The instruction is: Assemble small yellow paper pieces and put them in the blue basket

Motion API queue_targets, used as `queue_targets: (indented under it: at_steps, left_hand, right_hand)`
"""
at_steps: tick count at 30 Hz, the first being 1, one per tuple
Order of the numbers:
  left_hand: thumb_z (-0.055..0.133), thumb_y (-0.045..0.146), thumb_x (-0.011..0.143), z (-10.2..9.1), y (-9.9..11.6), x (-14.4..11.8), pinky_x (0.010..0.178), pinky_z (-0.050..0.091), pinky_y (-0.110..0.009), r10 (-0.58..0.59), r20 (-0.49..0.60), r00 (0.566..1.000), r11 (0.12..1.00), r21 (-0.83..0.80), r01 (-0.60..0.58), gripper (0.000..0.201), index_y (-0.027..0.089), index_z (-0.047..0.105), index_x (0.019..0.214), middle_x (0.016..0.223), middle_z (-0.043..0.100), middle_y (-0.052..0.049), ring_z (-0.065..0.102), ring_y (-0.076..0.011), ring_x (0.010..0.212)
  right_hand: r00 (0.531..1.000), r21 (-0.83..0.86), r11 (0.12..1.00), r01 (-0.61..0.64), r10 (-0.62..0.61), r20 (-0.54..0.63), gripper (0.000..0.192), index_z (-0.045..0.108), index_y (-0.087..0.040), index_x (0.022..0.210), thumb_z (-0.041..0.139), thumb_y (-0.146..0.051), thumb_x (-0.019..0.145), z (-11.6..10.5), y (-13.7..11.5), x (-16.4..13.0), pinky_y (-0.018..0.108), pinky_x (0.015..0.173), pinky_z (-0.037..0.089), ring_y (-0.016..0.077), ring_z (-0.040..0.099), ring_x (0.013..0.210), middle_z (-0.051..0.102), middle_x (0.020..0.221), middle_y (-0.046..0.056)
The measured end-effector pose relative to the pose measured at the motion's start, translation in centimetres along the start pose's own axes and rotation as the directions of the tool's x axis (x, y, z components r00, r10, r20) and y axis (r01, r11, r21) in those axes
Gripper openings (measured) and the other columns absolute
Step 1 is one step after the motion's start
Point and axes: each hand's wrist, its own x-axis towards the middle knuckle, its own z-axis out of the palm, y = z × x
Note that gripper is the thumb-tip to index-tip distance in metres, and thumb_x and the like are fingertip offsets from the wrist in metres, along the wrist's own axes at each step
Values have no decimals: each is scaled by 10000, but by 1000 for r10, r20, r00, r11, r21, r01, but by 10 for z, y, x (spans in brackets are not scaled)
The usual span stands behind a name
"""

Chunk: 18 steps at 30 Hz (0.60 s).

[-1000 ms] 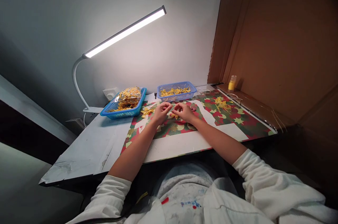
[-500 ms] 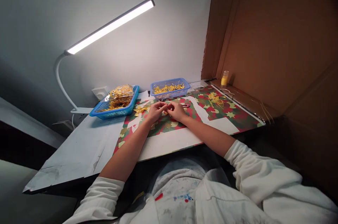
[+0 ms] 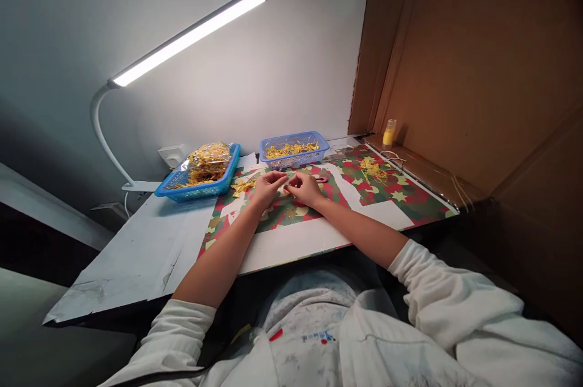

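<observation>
My left hand (image 3: 268,188) and my right hand (image 3: 305,187) meet fingertip to fingertip over the red and green patterned sheet (image 3: 401,205) on the table. Between the fingertips they pinch a small yellow piece (image 3: 286,188), too small to make out. A little heap of yellow pieces (image 3: 241,185) lies just left of my left hand. A small red thing (image 3: 322,180) lies just right of my right hand. Both forearms are bare, with white sleeves pushed up.
A blue tray (image 3: 228,177) with a clear bag of yellow pieces stands at the back left. A lighter blue basket (image 3: 295,159) of yellow pieces stands behind my hands. Yellow strings (image 3: 371,168), a small yellow bottle (image 3: 388,132), a cardboard wall (image 3: 464,71) and a desk lamp (image 3: 186,37) surround them.
The view has shifted a little; my hands stay together at the same spot on the patterned sheet, still working the small yellow piece.
</observation>
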Motion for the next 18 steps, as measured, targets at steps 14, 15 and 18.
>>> queue_targets:
  at_steps: [14,15,18]
  left_hand:
    - [815,395,601,-69,27,36,448,341,-173,26,-495,869,903,-361,-233,320,220,631,795,700,671,36,486,-40,486]
    - [814,397,607,-73,29,36,452,349,-171,33,-516,856,893,-369,-257,314,227,632,797,725,681,32,496,-41,494]
    - [809,410,620,-82,33,37,462,366,-166,37,-568,822,879,-373,-298,301,248,642,812,788,697,22,510,-42,516]
  right_hand:
    - [991,143,984,-109,98,87,152,610,-171,707,711,-264,643,-15,15,16,253,611,471,141,616,685,668,720,15]
    - [988,183,973,-140,124,97,157,610,-170,706,717,-264,640,-16,16,18,258,623,481,144,626,692,672,721,17]
    - [977,267,944,-196,164,137,181,621,-170,708,742,-274,624,-17,17,20,265,639,496,151,641,708,686,738,27]
